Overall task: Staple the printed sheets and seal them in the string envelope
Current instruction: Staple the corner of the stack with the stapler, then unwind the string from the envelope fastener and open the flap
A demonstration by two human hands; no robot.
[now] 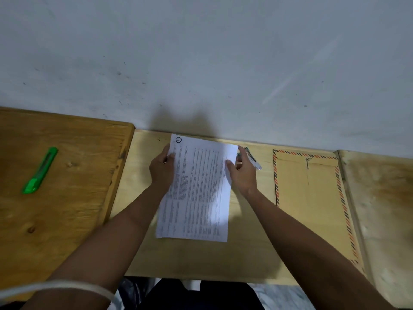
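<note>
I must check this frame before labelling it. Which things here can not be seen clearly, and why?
- Stapler, head view: mostly hidden behind the right hand and printed sheets.
- Sheet count: edges overlap, cannot tell.
- Printed text: too small and blurred.
- String envelope: string closure too small to judge.
- Left hand: fingertips hidden under the paper.

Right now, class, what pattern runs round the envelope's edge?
Diagonal orange and black stripes border the brown envelope, seen in the head view.
</note>
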